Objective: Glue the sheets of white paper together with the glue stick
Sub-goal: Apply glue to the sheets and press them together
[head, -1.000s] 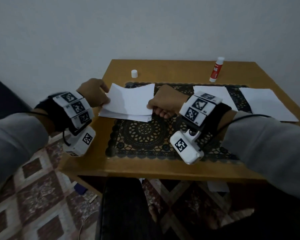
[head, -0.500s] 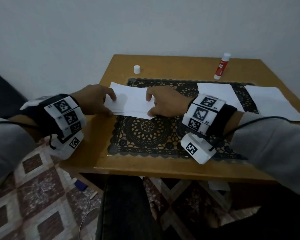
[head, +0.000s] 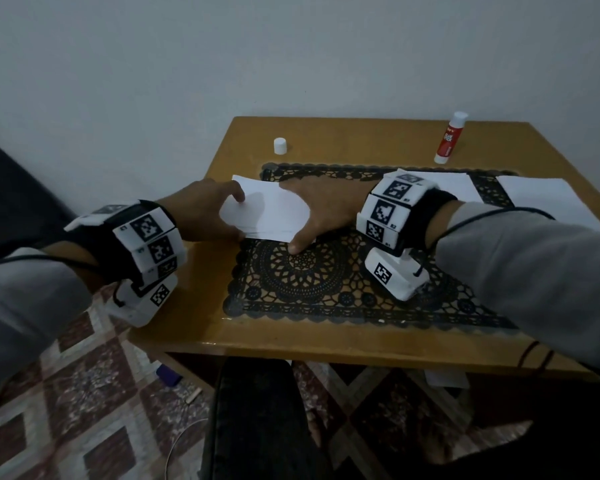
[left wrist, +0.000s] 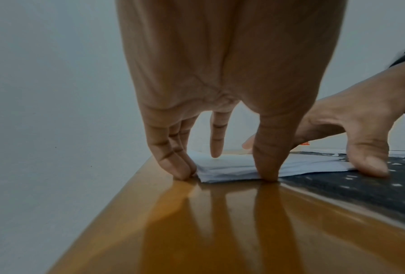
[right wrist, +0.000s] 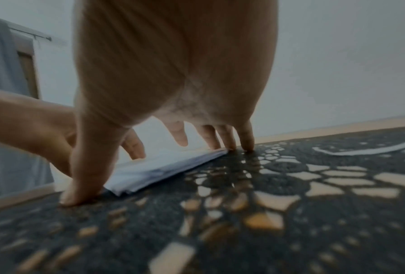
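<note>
A stack of white paper sheets lies flat, half on the black lace mat and half on the wooden table. My left hand stands over the stack's left end, straight fingers against its side edge and thumb against the near edge. My right hand frames the right end, thumb tip on the mat at the near corner, fingers along the far right edge. The red glue stick stands uncapped at the back right. Its white cap stands at the back left.
Two more white sheets lie on the right part of the table, partly behind my right wrist. The wall is close behind the table. A dark chair seat and a patterned carpet are below the front edge.
The stack, held up off the table by both hands a second ago, has come down flat. Both hands have gone from gripping its ends to straight fingers along its edges.
</note>
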`<move>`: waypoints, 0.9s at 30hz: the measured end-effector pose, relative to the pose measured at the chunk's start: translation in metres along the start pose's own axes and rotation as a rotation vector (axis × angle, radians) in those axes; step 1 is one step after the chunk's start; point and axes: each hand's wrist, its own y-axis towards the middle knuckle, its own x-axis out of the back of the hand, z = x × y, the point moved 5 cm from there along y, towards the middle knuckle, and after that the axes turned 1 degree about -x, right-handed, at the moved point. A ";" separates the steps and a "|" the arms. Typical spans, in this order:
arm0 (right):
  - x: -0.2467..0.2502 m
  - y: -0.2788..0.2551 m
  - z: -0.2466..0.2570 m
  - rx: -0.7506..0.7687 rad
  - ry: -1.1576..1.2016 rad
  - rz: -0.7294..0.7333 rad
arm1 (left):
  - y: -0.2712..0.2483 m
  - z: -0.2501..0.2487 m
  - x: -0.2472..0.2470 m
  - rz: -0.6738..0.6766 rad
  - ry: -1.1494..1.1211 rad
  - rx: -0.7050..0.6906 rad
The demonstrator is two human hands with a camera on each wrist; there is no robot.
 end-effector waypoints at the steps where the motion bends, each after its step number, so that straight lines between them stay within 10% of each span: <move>1: 0.001 0.000 0.000 0.001 -0.046 -0.019 | 0.001 0.000 0.000 -0.002 -0.001 0.002; 20: 0.019 -0.046 -0.023 0.008 0.137 -0.265 | -0.003 -0.010 0.003 -0.004 0.067 0.008; 27: 0.027 -0.137 -0.137 -0.275 0.036 -0.458 | 0.001 -0.086 0.037 -0.329 -0.080 -0.292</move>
